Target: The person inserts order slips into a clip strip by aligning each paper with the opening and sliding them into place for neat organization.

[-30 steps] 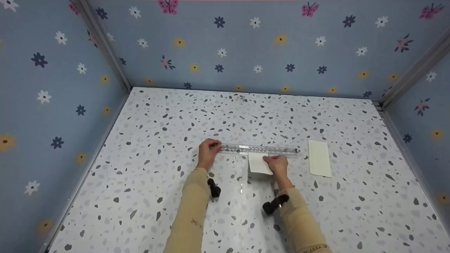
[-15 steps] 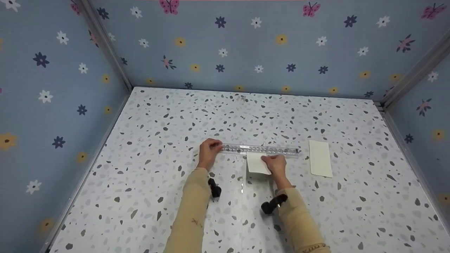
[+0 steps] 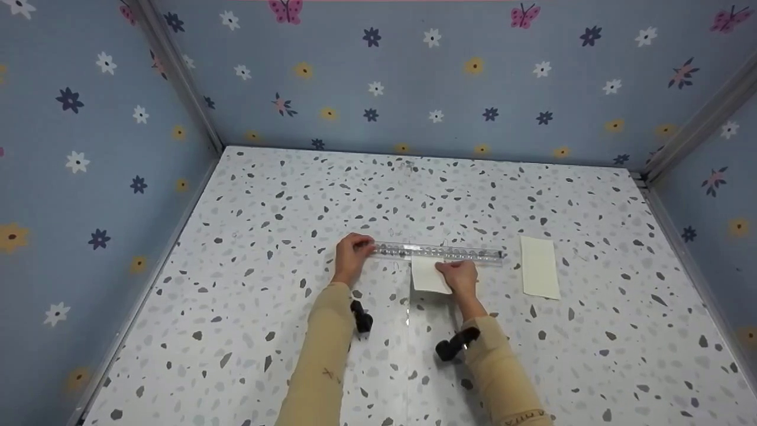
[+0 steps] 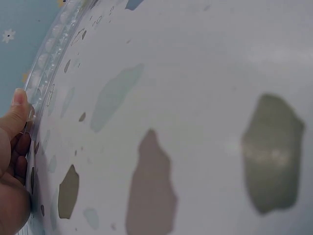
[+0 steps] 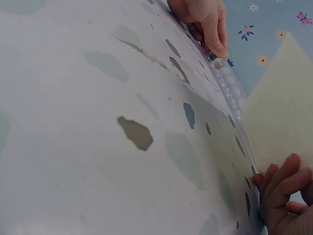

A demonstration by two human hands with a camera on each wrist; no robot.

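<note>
A long clear plastic strip with rows of round shapes (image 3: pixel 473 254) lies across the table. My left hand (image 3: pixel 350 257) pinches its left end between thumb and fingers; the left wrist view shows that thumb on top of the clear strip (image 4: pixel 49 46). Just in front of the strip, my right hand (image 3: pixel 462 277) holds a small cream sheet of paper (image 3: pixel 427 278) by its right side. In the right wrist view the paper (image 5: pixel 279 107) stands tilted up from the table, its edge by the strip (image 5: pixel 229 83). Part of the right thumb is hidden there.
A second cream sheet of paper (image 3: pixel 539 267) lies flat to the right of the strip. The speckled table (image 3: pixel 284 195) is bordered by blue flowered panels (image 3: pixel 402 77) at the back and sides. Black wrist cameras are strapped to both sleeves.
My right hand and the paper in it have slid slightly left along the strip. The left hand and the strip stay in place.
</note>
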